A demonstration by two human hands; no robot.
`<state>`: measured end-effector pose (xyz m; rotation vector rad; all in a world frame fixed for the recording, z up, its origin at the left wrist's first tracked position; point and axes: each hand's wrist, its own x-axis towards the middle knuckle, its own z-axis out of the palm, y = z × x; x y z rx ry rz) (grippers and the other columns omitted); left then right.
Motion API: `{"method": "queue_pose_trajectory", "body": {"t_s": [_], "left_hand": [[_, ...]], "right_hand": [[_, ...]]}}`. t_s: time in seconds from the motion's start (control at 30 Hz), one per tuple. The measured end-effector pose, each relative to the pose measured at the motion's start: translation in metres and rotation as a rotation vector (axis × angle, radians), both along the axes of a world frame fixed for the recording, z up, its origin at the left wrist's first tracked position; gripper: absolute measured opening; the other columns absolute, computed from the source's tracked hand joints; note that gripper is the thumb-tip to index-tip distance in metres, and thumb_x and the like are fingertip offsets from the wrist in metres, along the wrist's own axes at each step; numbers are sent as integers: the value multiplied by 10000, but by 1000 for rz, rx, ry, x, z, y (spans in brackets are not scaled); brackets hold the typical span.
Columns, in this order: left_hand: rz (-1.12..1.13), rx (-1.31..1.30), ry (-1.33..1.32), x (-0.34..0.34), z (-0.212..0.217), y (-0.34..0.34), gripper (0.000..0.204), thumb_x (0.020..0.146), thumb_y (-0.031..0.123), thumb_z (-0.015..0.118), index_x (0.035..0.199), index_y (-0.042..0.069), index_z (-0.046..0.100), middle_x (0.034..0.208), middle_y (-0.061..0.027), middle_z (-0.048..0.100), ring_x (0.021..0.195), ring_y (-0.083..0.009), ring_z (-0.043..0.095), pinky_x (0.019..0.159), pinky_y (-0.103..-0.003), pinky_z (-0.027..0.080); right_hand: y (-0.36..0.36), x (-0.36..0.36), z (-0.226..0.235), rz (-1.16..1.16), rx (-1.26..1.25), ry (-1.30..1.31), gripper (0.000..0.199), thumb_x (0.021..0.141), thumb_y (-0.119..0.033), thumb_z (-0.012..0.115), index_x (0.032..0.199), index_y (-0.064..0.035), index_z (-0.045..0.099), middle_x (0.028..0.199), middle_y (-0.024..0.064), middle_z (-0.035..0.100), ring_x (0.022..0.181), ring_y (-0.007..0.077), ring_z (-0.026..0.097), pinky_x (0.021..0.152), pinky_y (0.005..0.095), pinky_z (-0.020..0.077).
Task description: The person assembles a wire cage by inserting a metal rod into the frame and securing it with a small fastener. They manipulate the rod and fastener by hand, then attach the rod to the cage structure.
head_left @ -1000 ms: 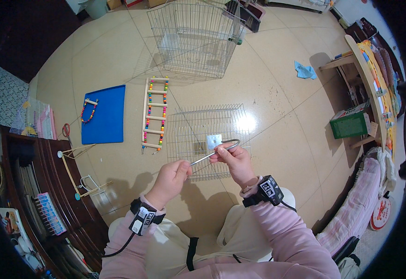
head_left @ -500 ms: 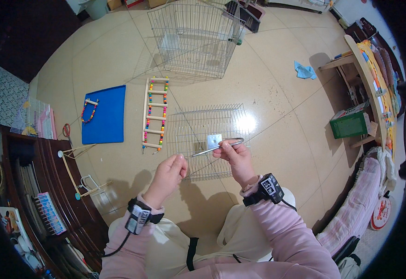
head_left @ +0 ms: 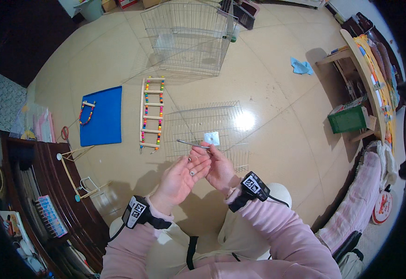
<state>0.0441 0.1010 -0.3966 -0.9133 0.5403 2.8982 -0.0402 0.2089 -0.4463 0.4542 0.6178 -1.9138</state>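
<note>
My left hand (head_left: 176, 182) is turned palm up and cupped, with small round metal pieces (head_left: 192, 173) resting on its fingers. Close against it, my right hand (head_left: 220, 171) pinches a thin silver metal rod (head_left: 187, 143) between thumb and fingers. The rod points to the left above the left fingertips; its other end is hidden by the right hand. Beneath both hands a wire panel (head_left: 179, 121) lies flat on the floor, and a square metal plate (head_left: 211, 138) sits on it just beyond the right hand.
A wire cage (head_left: 184, 42) stands at the far side. To the left lie a beaded wooden ladder (head_left: 152, 104), a blue tray (head_left: 101, 132) with a beaded swing (head_left: 87, 111), scissors (head_left: 65, 133) and a wooden stand (head_left: 69, 174). A blue cloth (head_left: 301, 66) and green box (head_left: 349, 118) are at right.
My left hand has opened from a closed fist to a cupped palm, showing the metal pieces. My right hand has moved left beside it, and the rod has turned with it.
</note>
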Motion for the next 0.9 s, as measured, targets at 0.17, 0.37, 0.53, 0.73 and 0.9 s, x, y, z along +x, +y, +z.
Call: {"method": "queue_pose_trajectory", "body": {"t_s": [0.17,0.37,0.53,0.73,0.9], "left_hand": [[104,14,11,-4,-4,5,291,937,265,320,934,10,461,1148,-188,476,1136,-284,441,1010,-391,330],[244,108,141,-2,-8,2,395,941,281,300,1110,-50,434,1251,-191,410,1205,-276,363,1054,-410,255],[139,-287,44,-11,-4,26,405,954,302,246,991,-38,462,1293,-204,370,1267,-280,263,1072,-379,173],[86,-475,151,-13,-5,30,426,954,296,264,1128,-51,441,1257,-197,418,1228,-274,334,1046,-385,217],[199,-371,142,-5,-10,15,279,938,222,358,1039,-4,488,1073,-153,533,997,-212,511,878,-340,396]], "right_hand": [[-7,4,-2,-11,-33,11,338,945,-319,306,1136,-72,435,1119,122,539,1019,213,534,894,345,425],[-5,2,-7,-9,8,76,335,947,-310,301,1118,-62,448,1130,120,526,1023,217,525,884,338,433],[-8,10,-1,-21,-25,-49,313,945,-295,310,1099,-59,445,1090,124,543,1007,214,530,889,335,432],[-9,7,2,-72,-17,-71,306,943,-281,318,1094,-45,439,1071,135,554,976,206,549,881,338,438],[-7,-7,0,-81,-39,82,322,940,-283,329,1114,-29,426,1079,136,550,979,202,552,871,330,443]]}}
